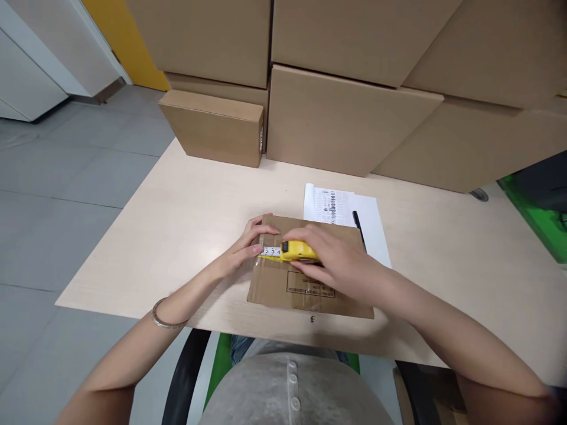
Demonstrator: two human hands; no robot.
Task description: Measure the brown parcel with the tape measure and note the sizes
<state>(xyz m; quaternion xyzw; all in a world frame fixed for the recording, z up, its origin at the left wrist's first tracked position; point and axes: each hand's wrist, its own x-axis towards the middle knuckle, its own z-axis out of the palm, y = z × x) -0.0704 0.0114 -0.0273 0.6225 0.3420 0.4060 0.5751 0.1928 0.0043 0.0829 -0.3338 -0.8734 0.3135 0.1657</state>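
Observation:
A small brown cardboard box (274,289) lies on the table in front of me, with clear tape and a printed rectangle on its top. My right hand (330,254) is closed around a yellow tape measure (300,251) held against the box top. A short length of its blade (271,252) reaches left to the box's left edge. There my left hand (241,248) pinches the blade's end with the thumb, its other fingers bent over the box's upper left corner. The blade's very tip is hidden under the thumb.
White printed sheets (330,200) and a black pen (357,221) lie behind the box, partly covered by it. Large cartons (336,124) are stacked along the table's back, with a flatter carton (221,127) at their left. The pale table (146,254) has its left edge beside grey floor.

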